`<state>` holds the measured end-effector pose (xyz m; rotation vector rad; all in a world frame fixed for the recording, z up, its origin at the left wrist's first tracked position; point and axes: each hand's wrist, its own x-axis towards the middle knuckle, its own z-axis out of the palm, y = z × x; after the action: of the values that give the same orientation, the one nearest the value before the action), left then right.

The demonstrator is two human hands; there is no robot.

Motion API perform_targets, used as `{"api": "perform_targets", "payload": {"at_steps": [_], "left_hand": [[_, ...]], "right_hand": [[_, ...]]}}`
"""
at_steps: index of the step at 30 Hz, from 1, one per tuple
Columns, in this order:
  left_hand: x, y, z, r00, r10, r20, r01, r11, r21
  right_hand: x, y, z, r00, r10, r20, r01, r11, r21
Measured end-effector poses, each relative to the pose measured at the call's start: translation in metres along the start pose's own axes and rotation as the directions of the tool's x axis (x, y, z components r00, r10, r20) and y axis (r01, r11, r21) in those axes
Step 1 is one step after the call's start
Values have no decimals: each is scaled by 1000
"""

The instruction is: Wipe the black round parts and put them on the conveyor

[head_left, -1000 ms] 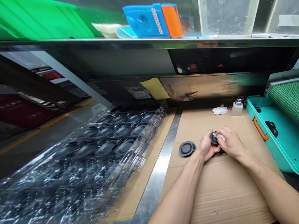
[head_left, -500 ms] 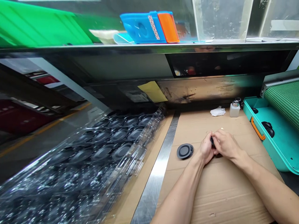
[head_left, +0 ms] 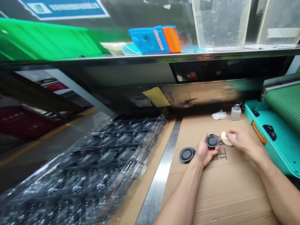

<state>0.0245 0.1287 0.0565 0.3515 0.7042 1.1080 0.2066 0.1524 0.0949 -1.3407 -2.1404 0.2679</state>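
My left hand [head_left: 203, 151] holds a black round compact case [head_left: 212, 141] with its flat face up and its hinge tab at the far edge. To the right, my right hand [head_left: 245, 140] pinches a cream-coloured round puff [head_left: 226, 139] by its edge, low over the cardboard. Beside my left wrist, more black compact cases [head_left: 187, 154] lie on the cardboard in what looks like a small stack. Printed marks on the cardboard [head_left: 225, 193] show between my hands.
Clear plastic trays [head_left: 112, 156] of several black cases stand at left. At right are a teal bin [head_left: 278, 147] with a few black pieces and a green conveyor belt [head_left: 288, 100]. A small bottle [head_left: 235, 113] and crumpled white tissue [head_left: 219, 115] sit at the back, below a metal shelf [head_left: 150, 57].
My hands were together around a black case; now they are apart. The right hand has moved right with the puff, and the case's face shows in my left hand. The view has tilted slightly up.
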Motion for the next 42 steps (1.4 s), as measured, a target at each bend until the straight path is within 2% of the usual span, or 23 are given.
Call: {"api": "perform_targets", "payload": {"at_steps": [2,4,7,9,10,12,14,16,18,21,23,26,27,30,32,33,34,35,37,39,40,42], "left_hand": [[0,4,-1,1000,26,-13,-27,999,-42],[1,6,-3,998,53,-15,-54,996,-71],[3,7,-6,996,92,-10,-92,992,-88],[5,6,-7,991,131,-21,-133,986,-102],[6,4,-7,987,157,-37,-161,981,-108],[8,1,-5,975,211,-74,-219,968,-124],[10,-4,-3,966,243,-88,-255,955,-154],[11,-8,-1,974,217,-61,-225,957,-184],[12,-10,-1,983,184,-9,-182,963,-198],[13,-9,-4,982,184,37,-173,965,-196],[13,-8,-5,984,178,28,-168,964,-205],[13,-5,-5,990,142,25,-132,965,-224],[13,-5,-6,989,148,24,-139,965,-222],[12,-4,-6,978,210,3,-207,965,-164],[10,-4,-5,957,289,-22,-290,956,-50],[9,-4,-4,930,365,-48,-363,931,44],[8,-5,-3,883,465,-72,-449,878,168],[6,-6,-2,812,579,-80,-531,788,312],[1,-8,1,631,776,-12,-621,514,591],[-4,-11,2,480,868,130,-614,226,757],[-6,-13,3,432,881,194,-595,117,795],[-8,-15,4,390,881,268,-560,-4,828]], "right_hand": [[1,12,-4,996,30,-83,-46,980,-192],[1,17,1,996,-27,-87,1,959,-283],[-3,15,17,992,-79,102,104,959,-262],[-5,12,27,979,-56,196,102,967,-234],[-6,10,32,982,-39,182,79,972,-220],[-7,3,41,996,-32,82,45,987,-153],[-11,-7,49,996,-88,8,88,995,-39],[-15,-19,56,983,-184,9,184,982,31],[-19,-29,62,967,-253,20,253,967,-3],[-20,-35,66,977,-205,-53,196,970,-143],[-20,-36,67,977,-203,-64,190,967,-167],[-18,-32,67,959,-284,-6,280,949,-145],[-15,-28,66,960,-280,-9,275,948,-160],[-6,-7,64,982,-166,-90,138,956,-258],[0,9,62,986,-98,-137,54,956,-290],[1,16,61,987,-77,-139,33,956,-291],[1,20,60,990,-64,-124,25,957,-289],[0,23,60,994,-57,-91,29,958,-284],[-2,23,61,999,-48,-7,45,961,-275],[-5,19,62,998,-33,52,46,963,-266],[-5,18,62,998,-21,65,37,964,-263],[-6,16,62,997,-1,76,20,966,-258]]}}
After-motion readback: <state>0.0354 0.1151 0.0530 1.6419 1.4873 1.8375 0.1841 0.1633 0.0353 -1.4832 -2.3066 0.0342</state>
